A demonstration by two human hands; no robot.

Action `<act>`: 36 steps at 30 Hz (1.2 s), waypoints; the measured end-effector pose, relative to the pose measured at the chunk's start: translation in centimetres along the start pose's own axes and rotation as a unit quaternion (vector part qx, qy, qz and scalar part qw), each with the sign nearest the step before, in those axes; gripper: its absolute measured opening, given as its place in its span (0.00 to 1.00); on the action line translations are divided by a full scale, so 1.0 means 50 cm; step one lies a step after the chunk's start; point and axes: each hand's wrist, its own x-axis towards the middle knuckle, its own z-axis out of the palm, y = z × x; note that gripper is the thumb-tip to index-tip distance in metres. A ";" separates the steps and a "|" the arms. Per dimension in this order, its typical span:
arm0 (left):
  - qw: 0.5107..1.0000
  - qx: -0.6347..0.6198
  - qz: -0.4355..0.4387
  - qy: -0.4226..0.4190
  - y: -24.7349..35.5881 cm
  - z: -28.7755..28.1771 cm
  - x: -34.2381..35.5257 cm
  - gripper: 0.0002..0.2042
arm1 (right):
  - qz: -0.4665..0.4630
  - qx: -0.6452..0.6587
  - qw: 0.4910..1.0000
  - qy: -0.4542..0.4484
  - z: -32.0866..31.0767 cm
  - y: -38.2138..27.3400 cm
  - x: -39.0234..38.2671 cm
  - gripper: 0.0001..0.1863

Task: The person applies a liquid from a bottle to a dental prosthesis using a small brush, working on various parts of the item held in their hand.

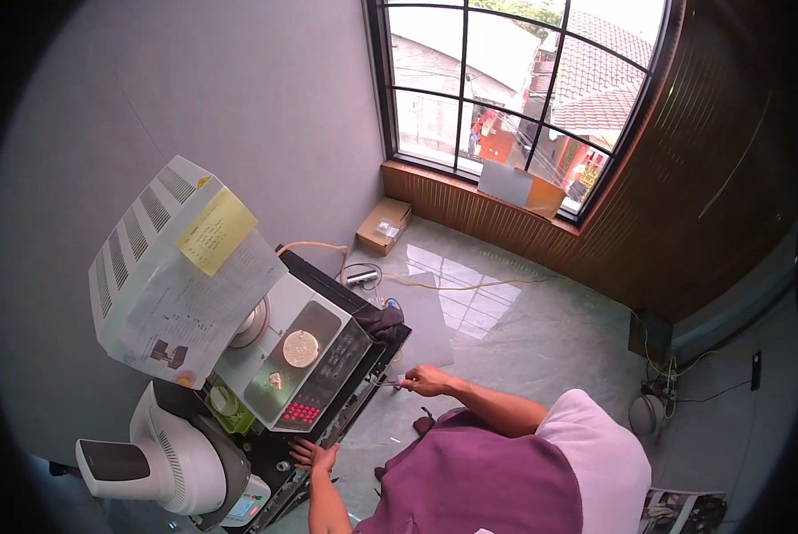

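Apparently for support, the left hand [317,455] is resting wide on the lower-centre worktop [263,448], the right hand [427,380] gripping a thin tool [389,384].

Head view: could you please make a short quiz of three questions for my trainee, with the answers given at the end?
1. Which hand grips the thin tool?
(a) left hand
(b) right hand
(c) neither
2. True or false: the cardboard box stands on the floor.
3. What colour are the lit dots on the dark panel?

Key: 1. b; 2. True; 3. Red.
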 end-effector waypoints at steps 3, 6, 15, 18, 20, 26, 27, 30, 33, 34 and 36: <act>1.000 0.000 -0.002 0.001 -0.001 -0.002 0.000 0.71 | -0.002 -0.014 1.000 -0.006 -0.006 -0.006 -0.001 0.30; 1.000 0.003 -0.001 0.001 -0.001 -0.001 0.000 0.70 | 0.003 -0.021 1.000 -0.003 -0.010 -0.008 -0.006 0.30; 1.000 0.013 -0.007 -0.001 -0.001 0.000 0.004 0.72 | -0.012 -0.054 0.998 -0.017 -0.013 -0.035 -0.020 0.31; 1.000 0.004 0.003 0.007 0.001 0.001 -0.003 0.71 | -0.017 -0.062 0.998 -0.022 -0.014 -0.037 -0.021 0.31; 1.000 0.001 0.008 0.014 -0.004 0.001 -0.002 0.71 | -0.020 -0.064 0.997 -0.028 -0.015 -0.042 -0.020 0.31; 1.000 0.004 0.006 0.017 -0.010 0.010 0.009 0.71 | -0.016 -0.076 0.996 -0.034 -0.008 -0.036 -0.016 0.31; 1.000 0.006 0.004 0.018 -0.012 0.011 0.011 0.71 | -0.020 -0.071 0.997 -0.031 -0.006 -0.038 -0.016 0.31; 1.000 0.003 0.006 0.017 -0.015 0.011 0.010 0.71 | -0.029 -0.059 0.998 -0.024 -0.001 -0.038 -0.018 0.31; 1.000 0.006 0.002 0.001 -0.004 0.001 0.002 0.71 | -0.030 -0.053 0.998 -0.019 0.003 -0.029 -0.018 0.31; 1.000 0.009 -0.002 -0.005 -0.002 -0.002 0.000 0.71 | -0.030 -0.053 0.998 -0.019 0.004 -0.029 -0.018 0.31; 1.000 0.013 -0.004 -0.007 0.000 -0.007 -0.004 0.71 | -0.032 -0.055 0.998 -0.019 0.004 -0.030 -0.018 0.31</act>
